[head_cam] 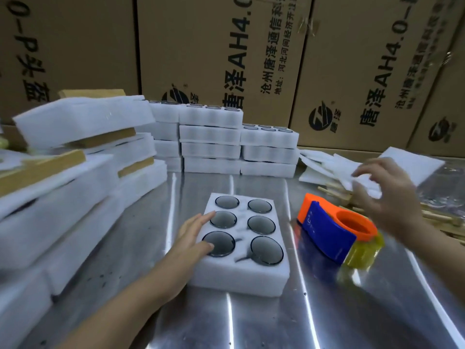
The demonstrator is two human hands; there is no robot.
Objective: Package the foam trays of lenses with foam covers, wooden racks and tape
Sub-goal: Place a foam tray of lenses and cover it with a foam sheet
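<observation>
A white foam tray (242, 268) with several dark round lenses lies in the middle of the metal table. My left hand (191, 238) rests flat on the tray's left edge, fingers straight. Right of the tray sits an orange and blue tape dispenser (332, 230) with a yellowish roll of tape. My right hand (385, 195) hovers above the dispenser with spread, loosely bent fingers, holding nothing, close to thin white foam covers (327, 162) and wooden racks (437, 217) at the right.
Stacks of filled foam trays (211, 139) stand at the back centre. Packed bundles of foam and wood (75, 152) pile up along the left side. Large printed cardboard boxes (219, 46) wall off the back. The shiny table (251, 321) shows bare in front.
</observation>
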